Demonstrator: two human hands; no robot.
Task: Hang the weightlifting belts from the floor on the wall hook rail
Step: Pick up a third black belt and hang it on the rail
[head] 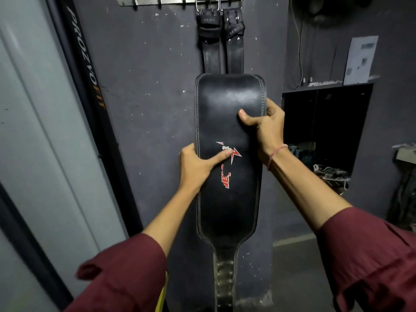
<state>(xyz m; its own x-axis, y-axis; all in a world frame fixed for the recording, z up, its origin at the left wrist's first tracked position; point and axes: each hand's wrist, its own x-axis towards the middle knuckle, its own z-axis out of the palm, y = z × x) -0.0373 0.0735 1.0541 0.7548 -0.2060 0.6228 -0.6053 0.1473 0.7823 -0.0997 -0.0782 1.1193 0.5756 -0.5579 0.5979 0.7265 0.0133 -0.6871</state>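
Black leather makes up the wide belt (pixel 227 154) held upright against the dark grey wall (pixel 153 91). Its narrow perforated end hangs down at the bottom. The left hand (pixel 198 163) is clamped on the belt's left edge, thumb across the red and white logo. The right hand (pixel 263 129) is clamped on the right edge higher up, thumb pressed on the face. Above, two narrower belt straps (pixel 222 41) hang by their buckles from the metal hook rail (pixel 162 0).
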